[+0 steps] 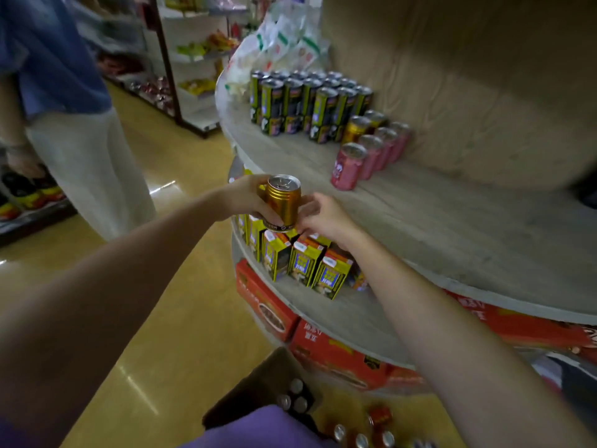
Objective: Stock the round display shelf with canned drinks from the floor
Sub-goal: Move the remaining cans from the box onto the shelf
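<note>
Two gold cans point(365, 126) already stand on the round display shelf point(420, 215). Left hand point(248, 197) grips another gold can point(282, 203) before the shelf edge; right hand point(318, 215) pinches its base. More cans point(361, 439) remain on the floor point(181, 334).

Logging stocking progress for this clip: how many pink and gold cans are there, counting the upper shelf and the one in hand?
Pink cans on the upper shelf: 4
Shelved gold cans: 2
Held gold can, left hand and right hand on it: 1
Total: 7
</note>
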A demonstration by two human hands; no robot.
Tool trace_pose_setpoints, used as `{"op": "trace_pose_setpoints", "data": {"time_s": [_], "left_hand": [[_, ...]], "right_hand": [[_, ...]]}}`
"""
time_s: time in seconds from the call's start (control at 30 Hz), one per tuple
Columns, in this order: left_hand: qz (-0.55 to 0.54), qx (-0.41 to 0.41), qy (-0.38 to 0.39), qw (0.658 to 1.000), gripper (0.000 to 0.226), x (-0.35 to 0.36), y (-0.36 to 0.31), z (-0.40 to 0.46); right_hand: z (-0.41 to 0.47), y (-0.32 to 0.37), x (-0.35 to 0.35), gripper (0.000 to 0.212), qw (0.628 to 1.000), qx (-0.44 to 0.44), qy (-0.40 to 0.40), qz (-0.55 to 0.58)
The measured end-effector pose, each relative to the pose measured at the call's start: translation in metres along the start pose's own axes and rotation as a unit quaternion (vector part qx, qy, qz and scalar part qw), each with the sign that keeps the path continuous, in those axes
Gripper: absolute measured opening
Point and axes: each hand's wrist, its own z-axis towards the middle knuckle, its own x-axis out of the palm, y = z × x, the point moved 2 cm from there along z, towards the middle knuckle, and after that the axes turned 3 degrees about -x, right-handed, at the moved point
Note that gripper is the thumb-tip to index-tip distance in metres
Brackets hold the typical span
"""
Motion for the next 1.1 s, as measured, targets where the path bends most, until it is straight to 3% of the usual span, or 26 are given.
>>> {"op": "trace_pose_setpoints", "data": {"time_s": [0.2, 0.33, 0.5, 0.77, 1.1], "left_hand": [[-0.040, 0.055, 0.017, 0.998, 0.076, 0.018, -0.066, 0.004], [-0.039, 0.043, 0.055, 0.997, 0.076, 0.020, -0.079, 0.017], [-0.099, 0.016, 0.040, 0.994, 0.078, 0.001, -0.082, 0.042], [-0.019, 0.063, 0.055, 0.996, 0.052, -0.045, -0.080, 0.088], [-0.029, 0.085, 0.179, 0.980, 0.062, -0.079, -0.055, 0.172]], "right_hand": [[-0.004, 0.007, -0.047, 0.063, 0.997, -0.052, -0.049, -0.012], [-0.005, 0.012, -0.057, 0.056, 0.991, -0.097, -0.091, -0.034], [0.009, 0.017, -0.049, 0.047, 0.986, -0.080, -0.140, -0.038], [0.060, 0.027, -0.015, 0.034, 0.969, -0.044, -0.239, -0.055], [0.112, 0.030, 0.010, 0.038, 0.941, 0.072, -0.318, -0.092]]}}
